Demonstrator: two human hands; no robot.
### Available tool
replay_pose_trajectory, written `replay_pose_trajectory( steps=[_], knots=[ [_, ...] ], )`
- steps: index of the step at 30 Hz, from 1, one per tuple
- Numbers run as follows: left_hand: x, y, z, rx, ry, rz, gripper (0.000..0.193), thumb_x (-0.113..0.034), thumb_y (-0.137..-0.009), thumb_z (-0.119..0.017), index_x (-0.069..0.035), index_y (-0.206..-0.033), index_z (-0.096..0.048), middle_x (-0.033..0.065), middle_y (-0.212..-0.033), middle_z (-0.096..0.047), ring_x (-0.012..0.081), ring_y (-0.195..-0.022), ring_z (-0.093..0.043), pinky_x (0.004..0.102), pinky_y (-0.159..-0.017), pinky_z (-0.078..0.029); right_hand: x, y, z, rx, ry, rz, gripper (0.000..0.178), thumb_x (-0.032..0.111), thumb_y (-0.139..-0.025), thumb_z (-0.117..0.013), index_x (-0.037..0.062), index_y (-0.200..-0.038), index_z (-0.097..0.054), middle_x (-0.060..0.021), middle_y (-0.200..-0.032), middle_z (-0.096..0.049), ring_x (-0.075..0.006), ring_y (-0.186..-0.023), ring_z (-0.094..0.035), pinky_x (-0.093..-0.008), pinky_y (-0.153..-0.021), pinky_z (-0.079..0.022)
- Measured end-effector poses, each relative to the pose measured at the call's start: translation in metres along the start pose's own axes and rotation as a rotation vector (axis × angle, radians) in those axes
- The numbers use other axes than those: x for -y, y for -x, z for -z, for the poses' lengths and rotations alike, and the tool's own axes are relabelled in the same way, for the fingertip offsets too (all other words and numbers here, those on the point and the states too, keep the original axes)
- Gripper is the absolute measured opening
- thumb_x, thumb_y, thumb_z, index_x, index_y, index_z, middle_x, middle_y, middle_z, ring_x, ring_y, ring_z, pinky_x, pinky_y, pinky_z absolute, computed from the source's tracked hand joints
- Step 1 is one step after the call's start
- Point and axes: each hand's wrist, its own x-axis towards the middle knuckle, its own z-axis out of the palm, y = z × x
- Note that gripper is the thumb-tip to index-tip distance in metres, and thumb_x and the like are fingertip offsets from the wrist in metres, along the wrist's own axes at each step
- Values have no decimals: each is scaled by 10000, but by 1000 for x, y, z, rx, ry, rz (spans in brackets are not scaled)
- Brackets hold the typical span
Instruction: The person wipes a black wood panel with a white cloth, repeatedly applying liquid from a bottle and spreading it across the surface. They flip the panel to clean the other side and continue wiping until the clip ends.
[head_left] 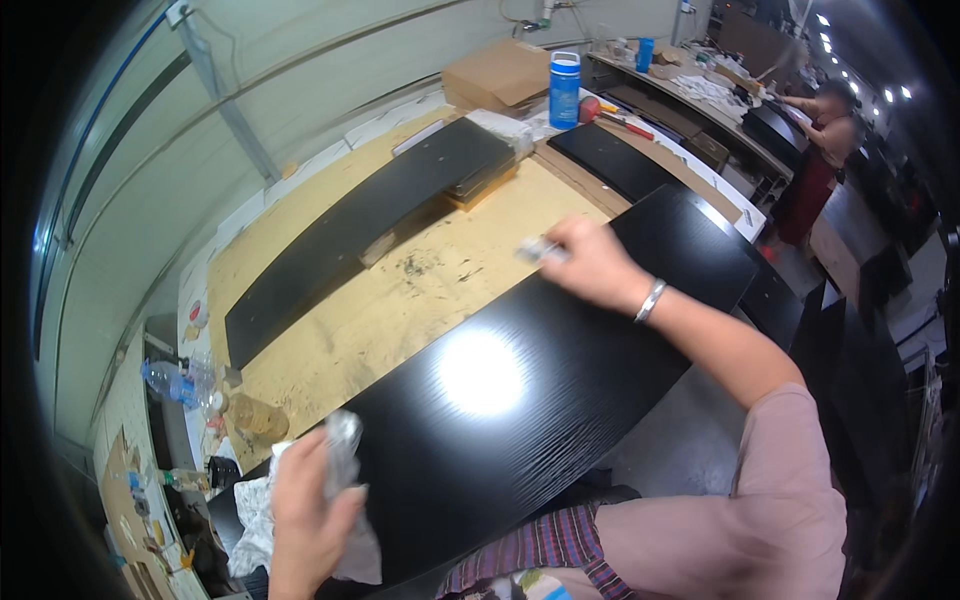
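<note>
Head view: the left hand (308, 512) grasps a crumpled white cloth (254, 525), fingers curled around it, at the left end of a black board (560, 375). The right hand (600, 268) pinches a small pale piece (534, 249), blurred, between its fingertips near the board's far edge. The black board lies between both sets of fingers. Ahead of the left fingers, a curved panel (365, 215) rests on the table (430, 305); nearer them lies a yellowish bottle (258, 418). Well beyond the right fingers stands a blue bottle (565, 98).
</note>
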Motion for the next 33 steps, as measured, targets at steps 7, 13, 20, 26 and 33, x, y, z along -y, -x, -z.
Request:
replay_pose_trajectory(
  steps=[7, 13, 20, 26, 33],
  knots=[
    [20, -39, -59, 176, -478, -335, 653, -366, -902, -620, 4, -1427, -500, 252, -1525, -421, 451, -1367, -401, 577, -1130, -292, -27, 3, 18, -42, 65, -44, 195, 147, -812, -678, -29, -885, -717, -215, -990, -652, -392, -918, -664, -442, -853, -545],
    [22, -40, -67, 184, -460, -326, 685, -381, -885, -623, -25, -1450, -471, 234, -1559, -386, 444, -1405, -373, 639, -1135, -232, -125, -21, 83, -346, 547, -270, 164, 144, -817, -703, -3, -879, -740, -226, -1014, -673, -393, -940, -680, -480, -819, -564],
    [7, -37, -69, 128, -433, -290, 600, -342, -933, -569, -17, -1435, -514, 236, -1544, -424, 456, -1393, -396, 566, -1162, -260, -76, -14, 51, -22, 144, -36, 234, 196, -776, -713, -8, -887, -738, -204, -962, -656, -366, -979, -652, -443, -884, -527],
    [-8, -41, -72, 61, -367, -163, 550, -296, -913, -593, -19, -1387, -564, 220, -1501, -488, 440, -1360, -450, 519, -1155, -308, -195, -38, 115, -162, 271, -254, 236, 236, -792, -742, 0, -778, -748, -238, -855, -708, -403, -844, -699, -454, -757, -559],
    [-7, -50, -112, -103, -541, 83, 563, -268, -964, -543, -4, -1458, -487, 219, -1536, -443, 429, -1411, -396, 497, -1191, -267, -219, -47, 138, -41, 10, -20, 291, 229, -766, -728, -24, -905, -758, -253, -914, -703, -365, -913, -698, -414, -836, -546]
  ],
)
